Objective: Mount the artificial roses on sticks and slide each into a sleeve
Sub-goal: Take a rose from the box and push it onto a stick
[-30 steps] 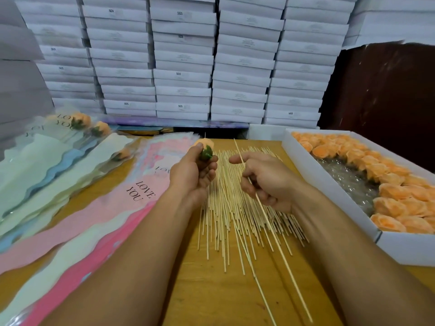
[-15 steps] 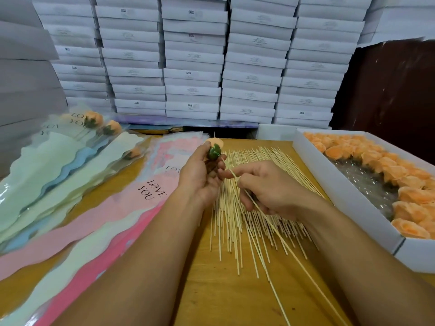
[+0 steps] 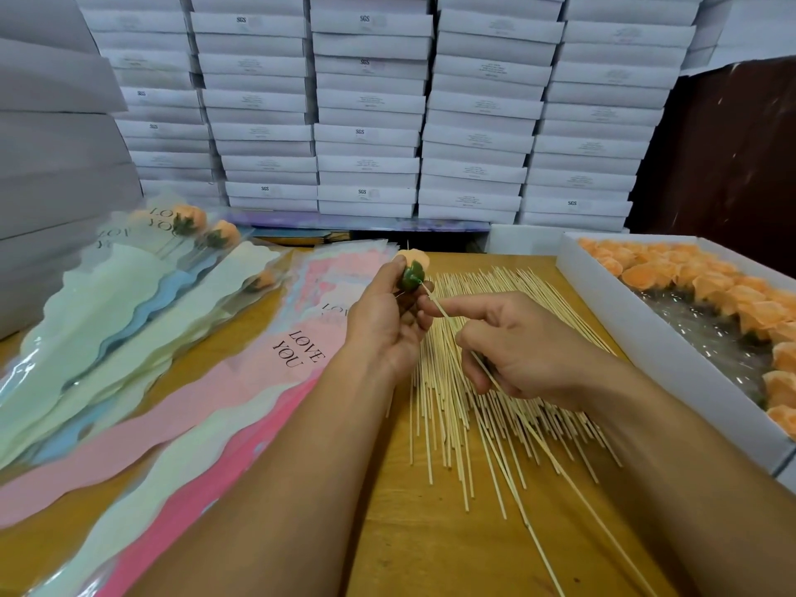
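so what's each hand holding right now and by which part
The left hand grips a rose by its green base. The right hand pinches a stick partway along, its tip at the rose's base.

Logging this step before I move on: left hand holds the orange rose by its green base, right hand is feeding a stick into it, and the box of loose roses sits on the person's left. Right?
Not quite. The head view shows the box of loose roses on the person's right, not left; the sleeves are on the left. The rest stands: the left hand holds the rose by its green base, and the right hand feeds a stick into it.
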`<state>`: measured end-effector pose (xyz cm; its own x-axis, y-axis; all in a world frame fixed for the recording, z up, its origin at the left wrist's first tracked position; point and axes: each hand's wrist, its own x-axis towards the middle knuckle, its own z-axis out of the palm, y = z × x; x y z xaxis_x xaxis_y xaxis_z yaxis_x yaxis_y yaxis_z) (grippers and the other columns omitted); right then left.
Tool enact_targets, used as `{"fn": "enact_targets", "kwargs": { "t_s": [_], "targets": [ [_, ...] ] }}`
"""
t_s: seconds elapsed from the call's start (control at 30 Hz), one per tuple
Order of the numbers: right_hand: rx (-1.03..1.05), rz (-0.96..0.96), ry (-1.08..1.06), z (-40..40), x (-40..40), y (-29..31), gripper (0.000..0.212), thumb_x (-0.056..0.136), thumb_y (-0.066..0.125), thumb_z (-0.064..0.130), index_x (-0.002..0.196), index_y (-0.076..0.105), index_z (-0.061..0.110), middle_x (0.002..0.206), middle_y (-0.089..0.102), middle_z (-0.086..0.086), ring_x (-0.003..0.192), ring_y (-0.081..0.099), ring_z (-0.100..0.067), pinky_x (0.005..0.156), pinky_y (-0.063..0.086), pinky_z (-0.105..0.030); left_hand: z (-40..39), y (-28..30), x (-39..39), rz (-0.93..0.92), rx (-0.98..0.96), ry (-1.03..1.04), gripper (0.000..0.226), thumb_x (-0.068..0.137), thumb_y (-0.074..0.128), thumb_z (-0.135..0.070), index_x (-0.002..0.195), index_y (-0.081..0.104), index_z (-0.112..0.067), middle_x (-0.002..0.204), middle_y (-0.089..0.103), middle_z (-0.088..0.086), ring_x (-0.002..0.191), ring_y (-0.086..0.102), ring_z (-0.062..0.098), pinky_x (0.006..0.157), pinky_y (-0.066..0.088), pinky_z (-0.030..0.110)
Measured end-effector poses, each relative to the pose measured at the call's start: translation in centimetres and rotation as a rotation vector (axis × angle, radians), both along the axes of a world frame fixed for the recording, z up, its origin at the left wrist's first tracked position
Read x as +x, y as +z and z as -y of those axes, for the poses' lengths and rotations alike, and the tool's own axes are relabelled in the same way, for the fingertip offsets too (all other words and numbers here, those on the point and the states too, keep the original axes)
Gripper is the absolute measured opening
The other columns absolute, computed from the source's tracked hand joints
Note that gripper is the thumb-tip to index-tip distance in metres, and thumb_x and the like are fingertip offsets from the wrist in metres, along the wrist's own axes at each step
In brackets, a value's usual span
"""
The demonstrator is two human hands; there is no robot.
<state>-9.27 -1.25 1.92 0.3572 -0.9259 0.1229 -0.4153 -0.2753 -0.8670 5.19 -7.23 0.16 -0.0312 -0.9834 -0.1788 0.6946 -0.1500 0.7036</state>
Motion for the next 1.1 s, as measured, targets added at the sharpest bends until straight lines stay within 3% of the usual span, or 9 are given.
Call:
{"fn": "enact_targets", "kwargs": {
  "t_s": [0.3, 0.57, 0.83, 1.1],
  "targets": [
    [0.019, -0.019, -0.016, -0.14, -0.04, 0.11, 0.051, 0.099, 0.043, 0.008, 0.136, 0.058, 0.040, 0.054, 0.061, -0.005, 0.034, 0.037, -0.010, 0.035, 0.031, -0.019, -0.41, 0.02, -0.21, 0.023, -0.003, 0.018, 0.022, 0.095, 0.065, -0.026, 0.093, 0.065, -0.004, 0.062, 0.066, 0.007, 0.043, 0.053, 0.009, 0.045, 0.043, 0.016],
    [0.012, -0.012, -0.003, -0.45, 0.11, 0.26, 0.053, 0.098, 0.043, 0.009, 0.109, 0.061, 0.057, 0.056, 0.062, -0.007, 0.035, 0.038, -0.012, 0.035, 0.031, -0.018, -0.49, 0.13, -0.20, 0.038, -0.006, 0.006, 0.020, 0.095, 0.064, -0.026, 0.090, 0.065, -0.007, 0.060, 0.066, 0.006, 0.043, 0.052, 0.008, 0.045, 0.042, 0.015],
    [0.021, -0.009, -0.001, -0.49, 0.05, 0.24, 0.050, 0.099, 0.044, 0.010, 0.112, 0.060, 0.056, 0.056, 0.062, -0.006, 0.036, 0.039, -0.011, 0.035, 0.032, -0.019, -0.51, 0.07, -0.13, 0.022, 0.004, -0.004, 0.019, 0.095, 0.063, -0.026, 0.095, 0.064, -0.007, 0.066, 0.066, 0.008, 0.044, 0.052, 0.008, 0.047, 0.042, 0.016],
    [0.043, -0.011, -0.008, -0.44, -0.04, 0.21, 0.051, 0.099, 0.043, 0.007, 0.139, 0.056, 0.038, 0.055, 0.061, -0.005, 0.035, 0.038, -0.011, 0.034, 0.030, -0.019, -0.65, 0.04, -0.13, 0.026, -0.002, -0.003, 0.019, 0.094, 0.065, -0.024, 0.094, 0.065, -0.005, 0.066, 0.066, 0.009, 0.045, 0.053, 0.009, 0.047, 0.043, 0.016]
  ]
}}
